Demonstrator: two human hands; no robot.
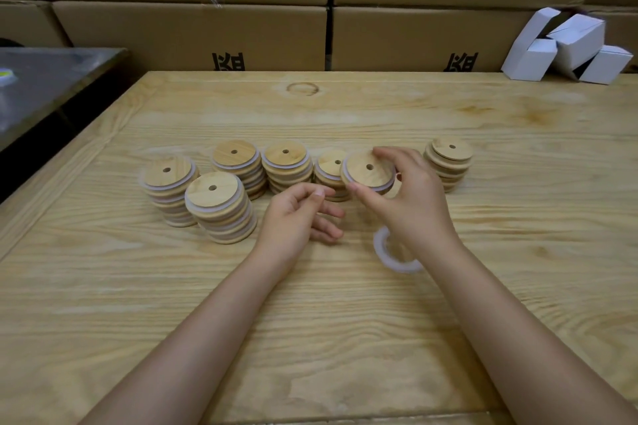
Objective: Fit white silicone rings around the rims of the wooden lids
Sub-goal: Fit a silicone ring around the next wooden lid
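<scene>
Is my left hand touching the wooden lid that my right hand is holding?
Apart. The head view shows a gap between the left hand and the wooden lid in the right hand.

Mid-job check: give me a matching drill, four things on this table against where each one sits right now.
Things
1. held lid
2. loose ring
3. rightmost stack
4. white cartons

Places
A. at the far right corner of the table
B. gripped by the right hand
C. standing alone, right of that hand
D. flat on the table, under that hand's wrist

Pairs: 1-B, 2-D, 3-C, 4-A
</scene>
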